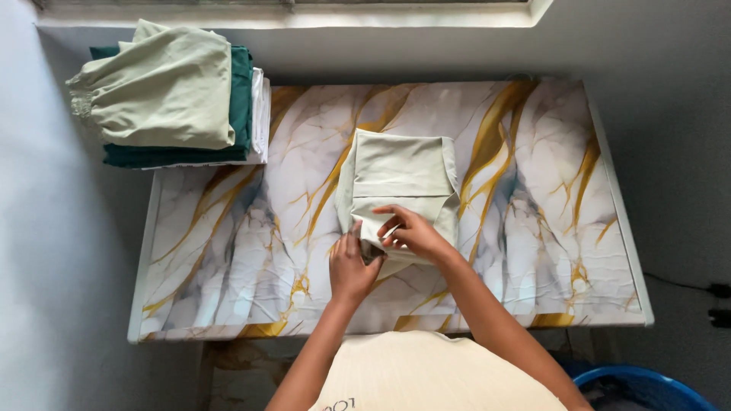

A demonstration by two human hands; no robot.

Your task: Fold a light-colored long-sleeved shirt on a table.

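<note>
Pale green folded garment [400,183]: lying flat near centre of tabletop [228,251], roughly square, upper layers neatly doubled, near edge loose and partly lifted. Touching marble-patterned surface along far and side edges.

Left hand [352,268]: at near-left corner of garment, fingers [355,242] together, pinched on the cloth edge. Right hand [411,230]: just beside left hand, resting over near edge of garment, fingers curled and clamped on a fold of the same cloth; thumb and forefinger meeting. Hands close, almost touching. Both forearms reaching in from near side.

Tabletop: white and grey marble print with gold veins, covering slightly wrinkled, white rim visible along left and right sides.

Stack of folded clothes [179,99]: far-left corner of tabletop, well apart from garment. Top piece pale green with gathered cuff hanging left; dark green piece beneath; white layers showing on right side of stack.

Blue tub [647,384]: rim only, near-right, below tabletop level, partly cut off by frame edge.

Grey wall around; light sill along far edge.
</note>
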